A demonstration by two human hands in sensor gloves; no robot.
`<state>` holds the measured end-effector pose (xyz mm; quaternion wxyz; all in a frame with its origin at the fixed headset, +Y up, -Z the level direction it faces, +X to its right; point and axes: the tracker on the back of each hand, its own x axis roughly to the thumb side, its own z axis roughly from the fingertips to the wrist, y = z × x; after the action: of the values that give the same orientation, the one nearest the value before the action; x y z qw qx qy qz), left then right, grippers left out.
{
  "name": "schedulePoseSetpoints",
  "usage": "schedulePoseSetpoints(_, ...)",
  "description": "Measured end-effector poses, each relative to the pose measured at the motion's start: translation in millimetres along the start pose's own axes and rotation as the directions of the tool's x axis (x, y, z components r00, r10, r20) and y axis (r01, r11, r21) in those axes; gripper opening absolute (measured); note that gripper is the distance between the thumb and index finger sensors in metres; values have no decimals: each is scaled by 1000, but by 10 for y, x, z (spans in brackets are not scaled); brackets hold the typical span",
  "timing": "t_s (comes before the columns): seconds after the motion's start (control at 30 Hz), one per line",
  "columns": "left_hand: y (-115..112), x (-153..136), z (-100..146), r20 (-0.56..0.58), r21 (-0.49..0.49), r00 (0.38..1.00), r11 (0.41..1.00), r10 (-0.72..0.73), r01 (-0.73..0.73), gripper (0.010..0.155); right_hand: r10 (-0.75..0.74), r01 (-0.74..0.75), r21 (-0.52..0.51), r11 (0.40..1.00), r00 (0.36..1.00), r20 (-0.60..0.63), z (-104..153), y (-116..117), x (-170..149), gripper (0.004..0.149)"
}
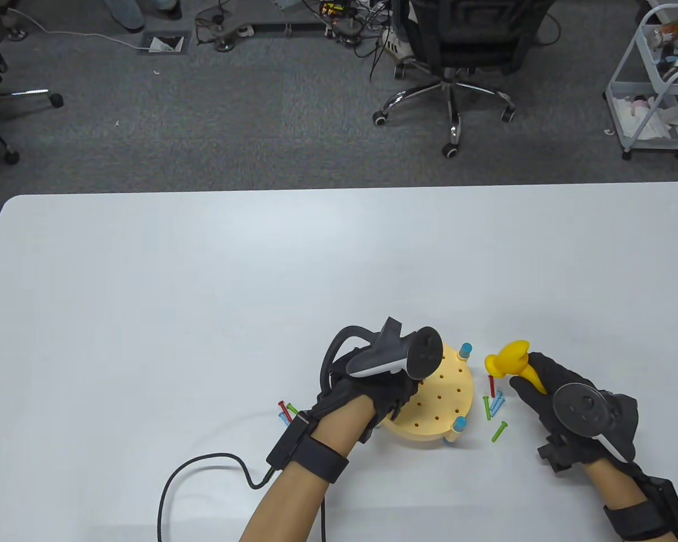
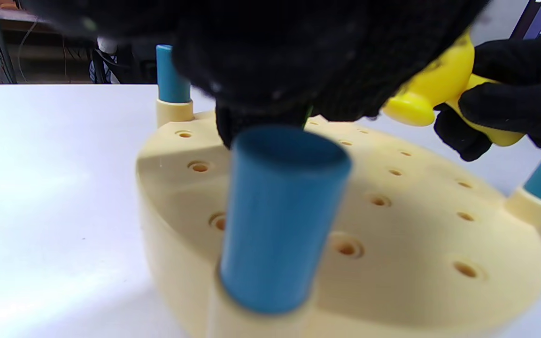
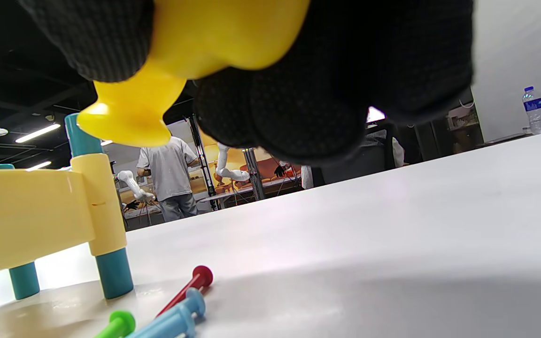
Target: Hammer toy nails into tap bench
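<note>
The round pale-yellow tap bench (image 1: 449,398) with blue posts stands near the table's front edge. My left hand (image 1: 398,395) rests its fingertips on the bench's left part. In the left wrist view the fingertips (image 2: 233,126) touch the bench top (image 2: 392,211) and pinch a thin green nail (image 2: 307,119), mostly hidden. My right hand (image 1: 534,387) grips the yellow toy hammer (image 1: 511,361) by its handle, just right of the bench, head raised above the table. The hammer head (image 3: 125,122) hangs near the bench's edge (image 3: 21,211).
Loose red, blue and green nails (image 1: 494,403) lie on the table right of the bench, and also show in the right wrist view (image 3: 176,312). A few more nails (image 1: 287,411) lie left of it. A black cable (image 1: 203,468) runs by my left forearm.
</note>
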<state>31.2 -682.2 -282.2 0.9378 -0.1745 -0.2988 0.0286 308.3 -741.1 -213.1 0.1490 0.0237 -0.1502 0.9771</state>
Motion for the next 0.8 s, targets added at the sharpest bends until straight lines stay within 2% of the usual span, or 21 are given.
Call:
schedulePoseSetpoints(0.33,-25,-93,-9,45,17,998,999,48,-49,34,-5,5,10,1000,1000,-10,-15,8,-10,60)
schedulePoseSetpoints(0.6,-79,-133,59,177,68,981,994,77,-90,34,-6,7,19,1000,1000,-21,-28,13,-16,60)
schedulePoseSetpoints(0.8,-91,-120,51,187,59,982,998,24,-35,34,-3,4,25,1000,1000,-21,-33,22,-12,60)
